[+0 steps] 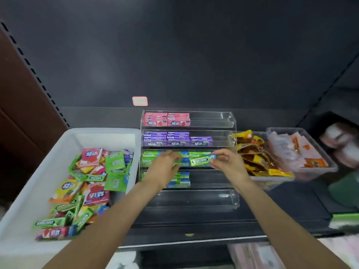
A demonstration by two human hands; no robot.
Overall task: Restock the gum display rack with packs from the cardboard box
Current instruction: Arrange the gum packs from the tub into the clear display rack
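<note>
A clear acrylic tiered rack [232, 121] stands on the dark shelf. Pink packs fill its top tier, purple packs [201, 141] the second, green packs the third and fourth; the lowest tier holds nothing. My right hand [226, 161] pinches the right end of a green Doublemint pack [200, 161] at the third tier. My left hand [166, 165] curls round another green pack at the same tier, partly hidden by my fingers. A white bin [29, 171] on the left holds several loose gum packs [91, 183] in green, pink and yellow.
Two clear tubs of snack sachets, one [272, 178] close to the rack and one [318, 168] further right, stand beside it. A red-edged price tag [139, 101] sticks to the dark back wall. The shelf's front edge [194, 241] runs below my forearms.
</note>
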